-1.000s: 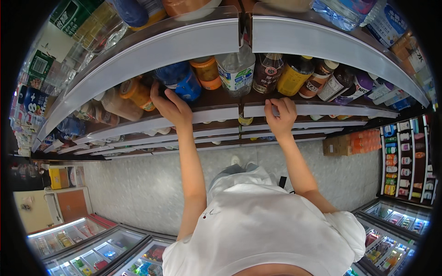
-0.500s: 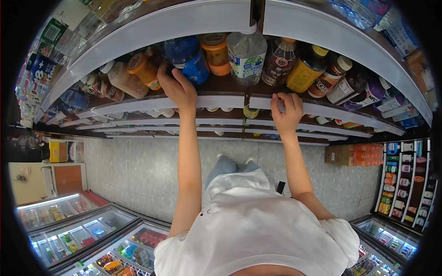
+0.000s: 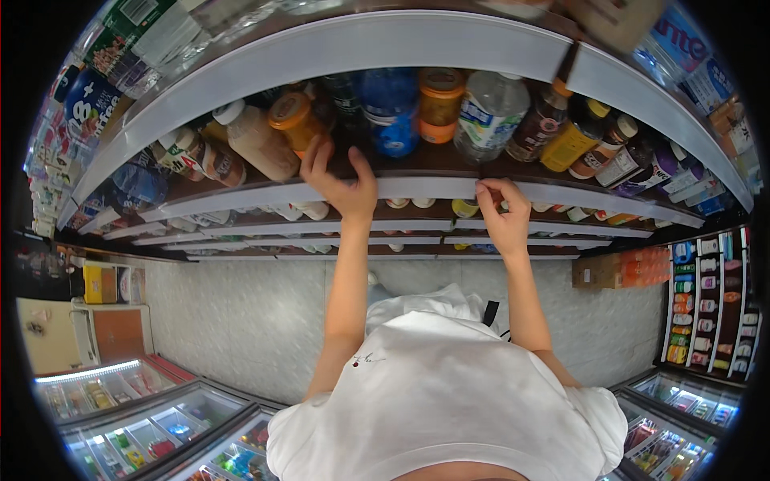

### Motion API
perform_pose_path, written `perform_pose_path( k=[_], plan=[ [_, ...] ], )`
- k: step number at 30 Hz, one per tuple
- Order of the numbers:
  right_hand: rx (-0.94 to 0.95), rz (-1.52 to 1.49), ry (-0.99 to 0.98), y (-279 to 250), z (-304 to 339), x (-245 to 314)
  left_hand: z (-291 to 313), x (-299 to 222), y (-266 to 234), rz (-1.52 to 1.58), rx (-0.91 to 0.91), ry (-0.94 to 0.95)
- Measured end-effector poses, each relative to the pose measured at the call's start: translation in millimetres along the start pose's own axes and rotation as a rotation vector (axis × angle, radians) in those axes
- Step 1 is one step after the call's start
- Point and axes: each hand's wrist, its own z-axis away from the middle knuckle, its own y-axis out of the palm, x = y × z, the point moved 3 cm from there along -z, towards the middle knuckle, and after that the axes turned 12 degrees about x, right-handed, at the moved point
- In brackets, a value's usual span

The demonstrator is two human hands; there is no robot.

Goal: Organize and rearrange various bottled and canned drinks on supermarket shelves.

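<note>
My left hand [image 3: 343, 186] reaches over the front of the shelf, fingers spread and thumb apart, holding nothing I can make out. Its fingertips are at the base of an orange-lidded jar [image 3: 298, 122]; contact is unclear. Just right of that jar is a dark gap in the front row, and beyond it stand a blue bottle [image 3: 391, 116] and a second orange-lidded jar [image 3: 439, 104]. My right hand [image 3: 507, 215] has its fingers bent onto the pale shelf edge [image 3: 433, 189], below a clear bottle [image 3: 491, 116] with a white and green label.
A pale shelf strip [image 3: 361, 50] hangs above the bottles. Further right are a dark bottle [image 3: 539, 124] and a yellow-labelled bottle [image 3: 573, 136]. A tan bottle [image 3: 257, 140] stands to the left. Cartons [image 3: 618, 268] rest on the floor, and glass-topped freezers [image 3: 152, 413] stand behind me.
The view has shifted left and closer to the shelf. My left hand has drawn away from the blue bottle toward the orange-lidded jar, its fingers spreading. My right hand stays at the shelf edge.
</note>
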Motion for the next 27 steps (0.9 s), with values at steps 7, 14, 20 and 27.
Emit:
perform_pose_path(
  k=[7,14,20,27],
  plan=[
    [0.076,-0.056,-0.037,93,-22,54,-37,73,-68,-0.085,-0.11,-0.028],
    [0.018,0.0,0.061,171,-61,95,-51,102,-81,0.285,0.205,-0.13],
    [-0.084,0.248,-0.055,210,-82,94,-60,109,-97,0.398,0.389,-0.167],
    [-0.241,0.483,0.011,207,-74,95,-59,126,-106,0.513,0.588,-0.248]
  ],
)
